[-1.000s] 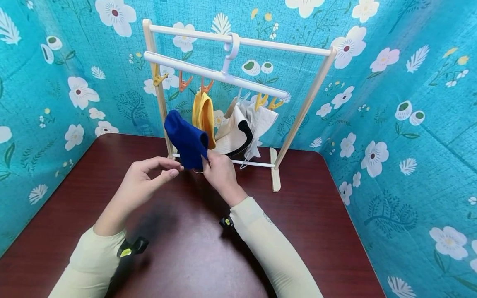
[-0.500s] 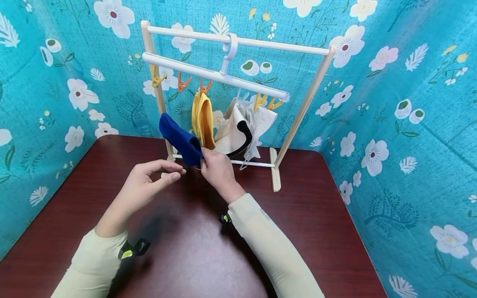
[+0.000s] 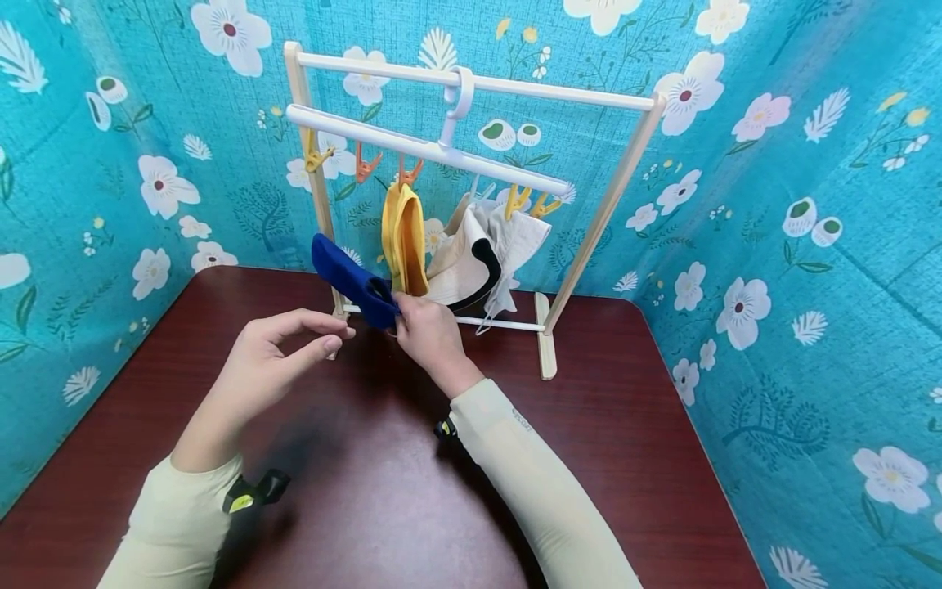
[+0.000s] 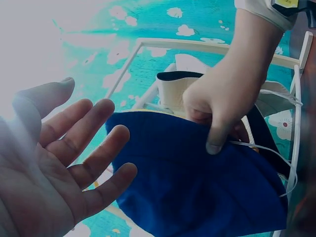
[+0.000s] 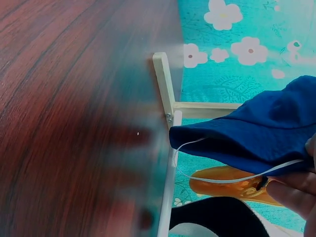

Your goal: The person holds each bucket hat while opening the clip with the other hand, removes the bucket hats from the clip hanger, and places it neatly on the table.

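My right hand [image 3: 434,339] pinches the edge of a blue cloth hat [image 3: 352,278] in front of the rack's left part. In the left wrist view, the thumb of that hand [image 4: 232,94] presses on the blue fabric [image 4: 177,177]. A thin white cord [image 5: 217,181] loops from the hat's opening in the right wrist view. My left hand [image 3: 280,360] hovers left of the hat, apart from it; the left wrist view shows its fingers [image 4: 106,153] spread and loosely bent, holding nothing. Behind the hat, a yellow cloth piece [image 3: 403,237] hangs from an orange clip [image 3: 410,170].
A white hanger bar [image 3: 419,147] hooks onto a wooden rack [image 3: 618,188]. Cream and grey cloth pieces [image 3: 471,254] hang on its right part. A yellow clip [image 3: 314,153] and an orange clip [image 3: 366,164] hang at left. Flowered blue cloth surrounds the dark red table [image 3: 603,458].
The blue hat has tilted in my right hand, its far end dropping lower and leftward and its visible side narrowing. My left hand has drawn slightly left, away from the hat.
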